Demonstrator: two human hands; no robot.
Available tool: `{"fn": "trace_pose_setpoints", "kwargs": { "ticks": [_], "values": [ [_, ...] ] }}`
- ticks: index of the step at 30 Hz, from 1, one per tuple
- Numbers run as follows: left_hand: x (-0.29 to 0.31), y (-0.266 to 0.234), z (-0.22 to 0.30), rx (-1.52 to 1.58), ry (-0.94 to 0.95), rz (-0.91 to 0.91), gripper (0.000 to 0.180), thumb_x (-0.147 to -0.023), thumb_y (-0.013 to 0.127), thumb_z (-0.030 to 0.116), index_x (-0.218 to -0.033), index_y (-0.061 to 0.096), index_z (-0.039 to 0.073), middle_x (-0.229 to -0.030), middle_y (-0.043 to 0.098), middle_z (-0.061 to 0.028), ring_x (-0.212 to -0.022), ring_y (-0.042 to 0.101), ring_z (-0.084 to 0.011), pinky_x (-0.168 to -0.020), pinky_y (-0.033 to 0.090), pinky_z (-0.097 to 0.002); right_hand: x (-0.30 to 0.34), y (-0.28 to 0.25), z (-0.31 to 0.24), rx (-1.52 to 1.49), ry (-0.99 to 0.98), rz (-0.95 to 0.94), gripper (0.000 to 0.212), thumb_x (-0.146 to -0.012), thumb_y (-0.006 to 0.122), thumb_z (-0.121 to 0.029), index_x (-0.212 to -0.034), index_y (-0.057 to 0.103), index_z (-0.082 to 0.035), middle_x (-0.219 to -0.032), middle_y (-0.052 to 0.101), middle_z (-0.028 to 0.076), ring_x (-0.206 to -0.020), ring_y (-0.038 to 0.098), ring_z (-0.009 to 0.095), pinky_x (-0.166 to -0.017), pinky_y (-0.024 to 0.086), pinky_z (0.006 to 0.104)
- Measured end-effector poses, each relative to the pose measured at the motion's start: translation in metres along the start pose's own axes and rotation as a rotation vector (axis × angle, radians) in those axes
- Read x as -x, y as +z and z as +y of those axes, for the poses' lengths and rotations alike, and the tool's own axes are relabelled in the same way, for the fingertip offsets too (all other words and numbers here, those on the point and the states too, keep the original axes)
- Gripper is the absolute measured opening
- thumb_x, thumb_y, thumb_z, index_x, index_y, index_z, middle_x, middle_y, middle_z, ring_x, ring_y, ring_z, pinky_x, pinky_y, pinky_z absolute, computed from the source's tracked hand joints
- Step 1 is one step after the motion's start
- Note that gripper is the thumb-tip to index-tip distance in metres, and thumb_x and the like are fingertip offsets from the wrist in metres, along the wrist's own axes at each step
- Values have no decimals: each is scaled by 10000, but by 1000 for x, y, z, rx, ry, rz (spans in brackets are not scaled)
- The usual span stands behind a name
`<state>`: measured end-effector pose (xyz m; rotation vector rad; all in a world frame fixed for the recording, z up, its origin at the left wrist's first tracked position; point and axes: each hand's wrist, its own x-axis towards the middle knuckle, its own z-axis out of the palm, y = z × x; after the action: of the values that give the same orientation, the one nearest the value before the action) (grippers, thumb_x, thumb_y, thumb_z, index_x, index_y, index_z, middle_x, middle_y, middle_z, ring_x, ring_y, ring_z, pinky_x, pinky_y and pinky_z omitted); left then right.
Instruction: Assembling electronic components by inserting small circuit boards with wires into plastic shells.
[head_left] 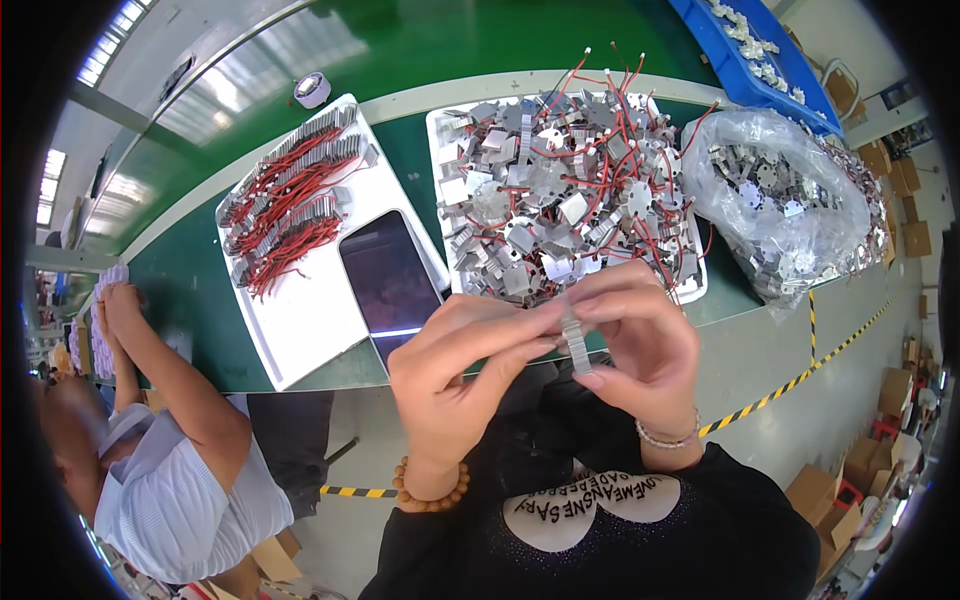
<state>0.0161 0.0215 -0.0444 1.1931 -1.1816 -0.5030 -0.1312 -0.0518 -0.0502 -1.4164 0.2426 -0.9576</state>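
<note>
Two hands meet at one ribbed metal piece

A small grey ribbed metal piece stands on end near the center of the frame, just below the middle. The right hand pinches it, thumb at its lower end and fingers at its upper end. The left hand brings its fingertips close against the piece's left side; whether they grip it or only touch it, I cannot tell. A brown bead bracelet circles the left wrist, a paler bead bracelet the right.

Just above the hands, at upper center, a white tray is heaped with grey metal parts and red wires. Left of it, a second white tray carries rows of finned pieces with red leads; a dark flat-screened device lies across its right side. A roll of tape sits above that tray.

Toward the right, a clear plastic bag holds more metal parts, and a blue bin at upper right contains white pieces. All rest on a green table. At lower left, a co-worker wears a light striped shirt.
</note>
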Motion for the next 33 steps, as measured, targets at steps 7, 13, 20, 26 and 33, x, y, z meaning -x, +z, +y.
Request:
{"fn": "trace_pose_setpoints", "kwargs": {
  "ticks": [7, 13, 20, 26, 33],
  "values": [
    [5, 3, 3, 68, -180, 72, 167, -682, 699, -31, -842, 654, -21, -792, 674, -103, -715, 628, -187, -679, 481, -267, -2, -4, 1, 265, -88, 57, 396, -661, 715, 32, -1036, 589, 17, -1066, 546, 142, -920, 551, 212, -777, 455, 311],
    [3, -9, -17, 307, -225, -131, 126, -698, 687, -54, -806, 625, -34, -804, 654, -97, -714, 622, -163, -683, 490, -272, -4, -3, -4, 411, -108, 26, 369, -622, 746, -7, -975, 637, -19, -1027, 604, 123, -923, 577, 240, -783, 457, 317],
    [2, -16, -21, 750, -520, -289, 116, -712, 657, -104, -773, 584, -39, -763, 593, -70, -760, 616, -142, -694, 489, -249, 2, -4, -10, 386, -71, -85, 346, -633, 714, -20, -976, 677, -51, -1039, 605, 129, -907, 588, 230, -750, 476, 303],
    [3, -7, -14, 845, -518, -458, 425, -698, 698, -64, -1068, 508, 21, -788, 579, -41, -741, 577, -86, -730, 426, -216, 9, -2, -7, 340, -191, 15, 213, -642, 737, -80, -854, 715, -80, -940, 585, 93, -847, 565, 206, -678, 446, 277],
    [-6, -11, -10, 403, -248, -671, 188, -709, 703, 63, -875, 620, 33, -910, 491, -95, -882, 511, -187, -732, 411, -265, 12, 1, -6, 472, -173, 70, 189, -635, 753, -148, -778, 657, -69, -837, 380, 49, -742, 449, 179, -625, 391, 280]
  ]
}}
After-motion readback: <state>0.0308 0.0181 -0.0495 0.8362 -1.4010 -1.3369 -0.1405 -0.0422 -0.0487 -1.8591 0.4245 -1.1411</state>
